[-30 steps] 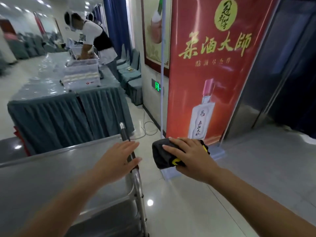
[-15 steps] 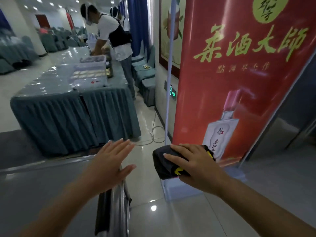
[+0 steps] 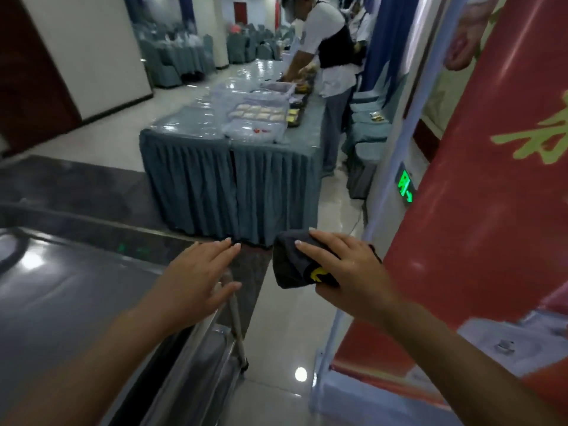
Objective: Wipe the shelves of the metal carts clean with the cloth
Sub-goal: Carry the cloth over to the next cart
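The metal cart point(image 3: 70, 290) fills the lower left, its shiny top shelf facing me. Along its right side runs a handle bar point(image 3: 237, 325). My left hand point(image 3: 192, 282) hovers flat over the cart's right edge, fingers spread, holding nothing. My right hand point(image 3: 344, 276) is to the right of the cart, over the floor, gripping a dark folded cloth point(image 3: 292, 265) with a yellow mark. The cloth is off the shelf and does not touch the cart.
A red banner stand point(image 3: 467, 210) rises close on my right. A long table with a blue-grey skirt point(image 3: 230, 176) stands ahead, with plastic-wrapped trays on top. A person point(image 3: 332, 59) leans over it. Covered chairs point(image 3: 365, 139) line the wall.
My view has swung left and the cart sits nearer, its top shelf filling more of the lower left. Both hands keep their pose; the cloth stays in my right hand.
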Motion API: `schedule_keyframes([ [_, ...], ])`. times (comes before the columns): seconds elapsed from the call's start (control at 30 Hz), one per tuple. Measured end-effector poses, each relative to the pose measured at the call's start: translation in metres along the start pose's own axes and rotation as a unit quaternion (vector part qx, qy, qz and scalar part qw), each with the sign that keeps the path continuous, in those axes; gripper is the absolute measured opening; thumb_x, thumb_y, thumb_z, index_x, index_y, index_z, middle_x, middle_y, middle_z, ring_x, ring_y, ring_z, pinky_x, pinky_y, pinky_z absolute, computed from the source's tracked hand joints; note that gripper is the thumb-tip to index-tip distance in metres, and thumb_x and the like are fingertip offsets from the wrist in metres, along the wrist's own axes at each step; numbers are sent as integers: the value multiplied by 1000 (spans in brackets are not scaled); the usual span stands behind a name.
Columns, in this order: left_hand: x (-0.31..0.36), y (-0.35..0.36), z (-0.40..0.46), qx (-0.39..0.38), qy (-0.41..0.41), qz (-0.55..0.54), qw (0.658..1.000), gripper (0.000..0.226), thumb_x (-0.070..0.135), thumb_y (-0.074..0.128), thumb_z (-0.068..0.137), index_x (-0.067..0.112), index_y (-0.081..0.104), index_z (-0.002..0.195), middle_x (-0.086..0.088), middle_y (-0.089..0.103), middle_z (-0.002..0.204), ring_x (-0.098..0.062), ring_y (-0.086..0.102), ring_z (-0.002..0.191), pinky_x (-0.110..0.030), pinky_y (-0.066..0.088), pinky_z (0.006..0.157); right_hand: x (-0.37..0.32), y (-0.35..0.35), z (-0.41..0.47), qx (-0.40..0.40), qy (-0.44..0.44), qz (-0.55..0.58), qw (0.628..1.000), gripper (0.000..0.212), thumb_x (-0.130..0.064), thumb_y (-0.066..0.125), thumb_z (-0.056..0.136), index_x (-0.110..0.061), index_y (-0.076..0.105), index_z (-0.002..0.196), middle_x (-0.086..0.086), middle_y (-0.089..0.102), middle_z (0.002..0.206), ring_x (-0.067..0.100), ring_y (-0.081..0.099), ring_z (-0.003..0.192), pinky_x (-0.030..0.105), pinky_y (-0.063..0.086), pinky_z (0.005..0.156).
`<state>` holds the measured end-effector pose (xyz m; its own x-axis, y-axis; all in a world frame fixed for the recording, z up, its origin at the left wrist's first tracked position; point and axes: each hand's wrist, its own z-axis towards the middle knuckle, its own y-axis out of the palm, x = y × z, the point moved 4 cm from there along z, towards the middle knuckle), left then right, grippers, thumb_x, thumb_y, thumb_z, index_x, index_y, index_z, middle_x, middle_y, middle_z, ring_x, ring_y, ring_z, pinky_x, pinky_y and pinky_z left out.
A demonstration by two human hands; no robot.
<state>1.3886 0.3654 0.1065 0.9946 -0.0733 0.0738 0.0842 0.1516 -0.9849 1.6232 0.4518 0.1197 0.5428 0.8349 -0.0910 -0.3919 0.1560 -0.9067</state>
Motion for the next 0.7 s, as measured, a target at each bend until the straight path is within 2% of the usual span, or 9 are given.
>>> schedule_keyframes([
  [0.13,-17,7,1,-2,-102,-15,995,77,67,24,85,23,29,148,1,29,155,-14,30,141,-33,13,117,21,39,52,-30,-62,41,997,66,-26,67,76,-25,48,140,7,45,146,35,49,123,51,44,94],
  [0.23,-42,15,-7,-5,-161,-5,987,71,61,33,89,23,26,149,1,26,156,-15,27,142,-32,9,118,22,70,95,-62,-108,68,990,67,-27,68,80,-28,43,142,4,41,149,32,44,127,51,40,100],
  [0.37,-90,22,-13,-21,-221,21,975,68,57,38,94,26,19,151,3,18,158,-12,20,145,-31,5,119,17,104,162,-80,-193,39,977,69,-34,65,83,-33,36,145,0,36,151,28,40,131,46,35,104],
  [0.47,-134,16,-11,-22,-264,31,964,73,63,27,90,20,30,149,-4,29,155,-18,30,141,-35,10,117,7,124,225,-82,-196,61,975,69,-34,65,82,-33,37,145,-1,35,152,29,39,131,47,35,103],
  [0.53,-155,13,-6,-38,-274,47,960,83,67,11,87,15,42,143,-7,43,147,-22,44,134,-41,22,114,-3,141,258,-95,-218,64,969,69,-35,63,83,-34,34,146,-2,33,153,27,37,132,47,34,104],
  [0.6,-181,11,2,-24,-281,74,957,85,66,5,91,12,52,136,-11,53,138,-25,54,125,-46,32,108,-11,158,287,-92,-255,54,961,69,-35,63,82,-35,34,145,-2,34,152,27,37,132,47,35,104],
  [0.63,-192,15,5,-26,-293,68,953,82,65,7,91,13,46,140,-10,47,144,-24,48,130,-45,28,111,-14,165,299,-87,-269,57,958,69,-34,64,82,-35,36,144,-1,36,151,27,39,132,47,36,103],
  [0.7,-214,29,8,-21,-324,52,944,69,61,23,94,21,23,151,-4,22,158,-17,23,144,-37,6,118,-16,181,320,-88,-280,67,954,69,-32,67,80,-34,39,143,-1,39,149,27,41,130,46,37,102],
])
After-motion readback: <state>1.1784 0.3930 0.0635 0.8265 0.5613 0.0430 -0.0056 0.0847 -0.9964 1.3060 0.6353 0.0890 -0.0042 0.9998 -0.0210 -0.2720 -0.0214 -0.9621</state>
